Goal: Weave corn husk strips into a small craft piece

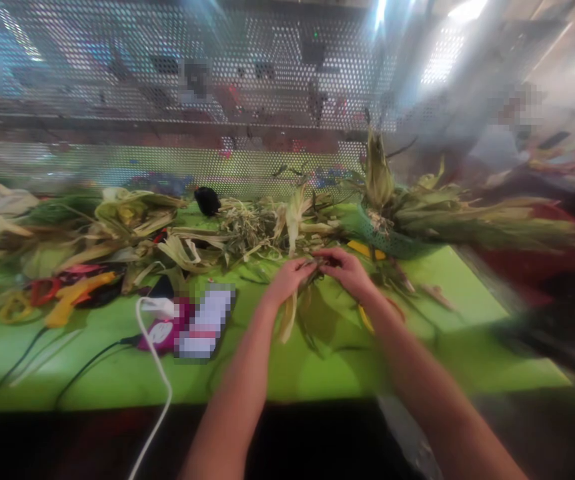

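Over the green table [247,373], my left hand [290,277] has its fingers closed on a bundle of dry corn husk strips [289,317]. My right hand [342,268] meets it from the right, fingers bent and pinched at the same bundle. Pale strips hang below the hands and a paler husk [296,217] rises just behind them. The fingertips are close together, and the exact grip is small and blurred.
A phone [206,323], a magenta power block [167,330] with a white cable, an orange glue gun [77,293] and yellow scissors [16,305] lie left. Husks are heaped behind. A green basket [397,240] stands right, before a perforated metal screen [267,80].
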Motion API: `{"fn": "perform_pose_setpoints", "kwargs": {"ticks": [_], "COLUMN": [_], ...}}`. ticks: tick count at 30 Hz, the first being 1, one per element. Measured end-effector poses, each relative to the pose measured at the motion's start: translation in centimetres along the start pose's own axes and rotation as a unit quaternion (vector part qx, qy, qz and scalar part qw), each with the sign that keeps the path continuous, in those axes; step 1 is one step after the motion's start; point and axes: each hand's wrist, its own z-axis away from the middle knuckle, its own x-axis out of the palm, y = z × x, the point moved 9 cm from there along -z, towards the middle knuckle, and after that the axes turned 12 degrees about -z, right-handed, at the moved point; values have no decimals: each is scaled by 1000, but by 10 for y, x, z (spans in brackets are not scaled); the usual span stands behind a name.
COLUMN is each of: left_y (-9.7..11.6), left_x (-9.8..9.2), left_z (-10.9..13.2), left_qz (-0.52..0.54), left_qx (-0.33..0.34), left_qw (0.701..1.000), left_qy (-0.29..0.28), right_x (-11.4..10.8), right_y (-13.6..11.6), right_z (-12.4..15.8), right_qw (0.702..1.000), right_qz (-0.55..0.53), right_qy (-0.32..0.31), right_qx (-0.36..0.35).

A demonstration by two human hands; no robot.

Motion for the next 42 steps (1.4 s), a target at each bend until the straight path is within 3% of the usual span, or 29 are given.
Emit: {"fn": "perform_pose_setpoints", "kwargs": {"ticks": [7,14,18,25,27,30,31,33,36,38,42], "left_y": [-4,-5,-4,-2,-7,-16,-19,-26,-32,-34,-37], "left_x": [-13,-15,-13,-12,-22,-59,-71,-87,-97,-99,-97], "left_z": [3,5,4,2,1,3,6,11,17,19,19], "left_qz": [-26,-67,-72,-79,-68,-16,16,83,160,184,203], "left_qx": [-23,-18,-11,-4,-17,-35,-40,-47,-57,-66,-81], "left_qw": [999,998,997,996,998,988,978,957,933,925,922], "left_qy": [16,3,-12,-28,-1,150,202,273,316,325,318], "right_x": [3,7,7,2,0,-3,2,26,68,85,118], "right_y": [-13,-26,-31,-30,-34,-44,-44,-36,-15,-7,-1], "right_z": [0,6,8,9,10,15,16,22,42,49,49], "right_qw": [969,913,890,880,887,899,905,913,877,851,816], "right_qz": [230,380,425,441,427,409,406,404,420,448,497], "right_qy": [-25,15,32,67,86,115,91,-34,-235,-274,-293], "right_qx": [-86,-149,-163,-162,-150,-110,-91,-56,-13,-8,-39]}}
